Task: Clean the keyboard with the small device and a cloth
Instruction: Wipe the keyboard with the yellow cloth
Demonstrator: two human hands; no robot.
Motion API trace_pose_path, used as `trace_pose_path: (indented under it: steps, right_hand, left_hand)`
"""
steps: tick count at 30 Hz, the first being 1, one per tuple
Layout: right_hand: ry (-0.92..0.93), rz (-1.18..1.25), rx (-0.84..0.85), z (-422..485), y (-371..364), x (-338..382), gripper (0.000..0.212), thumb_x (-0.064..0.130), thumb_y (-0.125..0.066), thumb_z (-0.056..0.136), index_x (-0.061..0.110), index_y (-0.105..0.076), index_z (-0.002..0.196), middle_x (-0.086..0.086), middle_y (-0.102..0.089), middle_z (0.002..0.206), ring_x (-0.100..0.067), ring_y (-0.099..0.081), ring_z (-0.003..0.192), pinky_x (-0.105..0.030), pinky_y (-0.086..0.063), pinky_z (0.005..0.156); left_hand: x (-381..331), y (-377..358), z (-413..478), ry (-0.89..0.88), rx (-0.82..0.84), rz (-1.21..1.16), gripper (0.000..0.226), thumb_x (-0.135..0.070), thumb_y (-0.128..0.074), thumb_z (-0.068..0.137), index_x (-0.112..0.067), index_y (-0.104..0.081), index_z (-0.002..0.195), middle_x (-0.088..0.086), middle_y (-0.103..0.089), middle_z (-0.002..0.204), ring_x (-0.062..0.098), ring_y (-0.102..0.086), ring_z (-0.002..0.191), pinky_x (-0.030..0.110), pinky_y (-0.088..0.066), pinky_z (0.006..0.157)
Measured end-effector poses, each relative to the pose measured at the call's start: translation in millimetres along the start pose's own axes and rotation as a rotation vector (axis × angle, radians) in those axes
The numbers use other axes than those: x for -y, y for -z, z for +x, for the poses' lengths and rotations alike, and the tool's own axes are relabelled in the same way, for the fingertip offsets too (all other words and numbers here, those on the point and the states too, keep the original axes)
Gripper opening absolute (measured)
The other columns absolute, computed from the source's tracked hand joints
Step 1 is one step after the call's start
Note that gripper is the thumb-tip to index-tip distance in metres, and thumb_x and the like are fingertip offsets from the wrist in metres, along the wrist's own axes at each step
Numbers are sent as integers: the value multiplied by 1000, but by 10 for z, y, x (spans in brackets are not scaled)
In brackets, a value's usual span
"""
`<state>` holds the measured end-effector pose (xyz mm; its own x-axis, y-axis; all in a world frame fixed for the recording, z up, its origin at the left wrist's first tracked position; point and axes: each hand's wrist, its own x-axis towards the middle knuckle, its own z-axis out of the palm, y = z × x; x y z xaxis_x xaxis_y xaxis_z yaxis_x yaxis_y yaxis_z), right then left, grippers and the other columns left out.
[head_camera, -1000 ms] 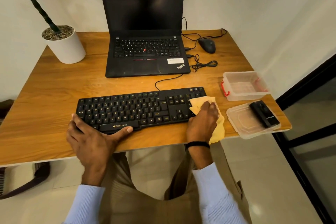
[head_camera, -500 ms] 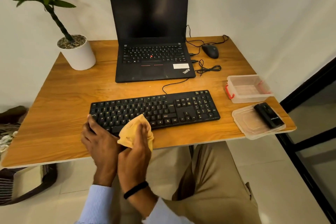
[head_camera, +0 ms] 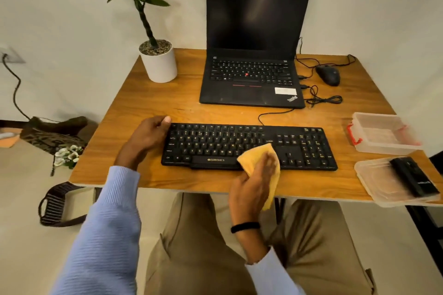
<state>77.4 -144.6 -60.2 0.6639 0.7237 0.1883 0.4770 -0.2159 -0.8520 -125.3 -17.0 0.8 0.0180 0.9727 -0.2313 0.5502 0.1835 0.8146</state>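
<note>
A black wired keyboard [head_camera: 299, 148] lies across the front of the wooden table [head_camera: 148, 105]. My left hand [head_camera: 146, 135] grips its left end, thumb at the far corner. My right hand [head_camera: 254, 179] holds a crumpled yellow cloth [head_camera: 251, 155] pressed on the keys just right of the space bar, near the front edge. The small black device [head_camera: 413, 176] rests on a clear plastic lid [head_camera: 378, 179] at the table's right front corner, away from both hands.
An open black laptop [head_camera: 254, 55] stands behind the keyboard, with a black mouse [head_camera: 328, 75] and loose cables to its right. A clear plastic box [head_camera: 383, 133] sits at the right edge. A potted plant [head_camera: 159, 62] occupies the back left. Bags lie on the floor at left.
My right hand swept the cloth from the keyboard's right end to its left front, then back to the middle. My left hand shifted from the front left corner to the left end.
</note>
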Motion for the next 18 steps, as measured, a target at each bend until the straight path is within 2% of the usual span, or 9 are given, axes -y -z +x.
trace_pose_path:
  steps: [2, 5, 8, 10, 12, 13, 15, 16, 18]
  right_hand:
    - [54, -26, 25, -232, -194, 16, 70, 9, -34, 84, 4, -15, 151, -13, -12, 159, -23, -5, 149, -46, -13, 120]
    - [127, -63, 79, -556, -442, 129, 71, 12, -26, 83, 6, -11, 152, -14, -13, 159, -24, -7, 148, -44, -14, 119]
    - [159, -65, 132, -831, -689, 330, 68, 6, -24, 84, 7, -14, 151, -16, -20, 157, -27, -14, 146, -46, -20, 116]
    - [207, -35, 246, -984, -792, 462, 70, 1, -23, 84, 11, -9, 152, -12, -11, 159, -23, -3, 148, -44, -15, 119]
    - [229, 18, 420, -1013, -801, 569, 74, -5, -30, 85, 16, -4, 151, -6, -3, 161, -13, 7, 148, -38, -10, 121]
    - [209, 84, 474, -957, -770, 607, 72, -4, -34, 86, 17, -7, 150, -5, -9, 160, -12, 0, 148, -37, -14, 120]
    - [96, 257, 495, -730, -571, 707, 61, 1, -39, 91, 16, -25, 149, -6, -36, 152, -16, -32, 141, -35, -37, 111]
    - [44, 324, 468, -586, -444, 751, 56, 0, -41, 93, 16, -33, 147, -4, -46, 145, -14, -45, 131, -30, -45, 103]
    - [18, 346, 299, -287, -220, 781, 55, -4, -46, 92, 13, -40, 143, 0, -52, 137, -8, -54, 117, -19, -50, 93]
  left_hand:
    - [24, 35, 89, -5, 6, 41, 32, -25, -49, 105, 2, -68, 104, 23, -69, 108, 26, -59, 98, 47, -49, 96]
    - [62, 7, 143, -34, -9, 187, 32, -11, -53, 102, -1, -63, 131, 14, -62, 134, 26, -57, 124, 41, -43, 109]
    - [44, -50, 146, -60, -39, 256, 37, -9, -54, 101, -4, -58, 138, 13, -56, 142, 28, -52, 131, 32, -39, 108]
    - [36, -47, 138, -63, -35, 264, 37, -8, -52, 102, -3, -56, 139, 13, -55, 143, 28, -50, 133, 31, -37, 108]
    - [49, -15, 124, -17, 1, 84, 38, -6, -48, 104, 0, -52, 141, 11, -55, 143, 26, -50, 132, 35, -39, 112]
    - [66, 6, 107, 19, 22, -59, 38, -4, -47, 104, 1, -49, 142, 10, -56, 140, 24, -53, 129, 35, -41, 110]
    - [129, 48, 89, 84, 22, -290, 38, -3, -44, 105, 2, -49, 142, 7, -61, 130, 18, -59, 115, 30, -49, 101]
    - [174, 59, 85, 107, 7, -361, 36, -3, -44, 104, 1, -50, 140, 6, -65, 123, 15, -62, 108, 26, -52, 96]
    - [264, 51, 68, 138, -7, -462, 33, -3, -44, 105, 0, -54, 136, 4, -68, 112, 13, -66, 101, 19, -56, 86]
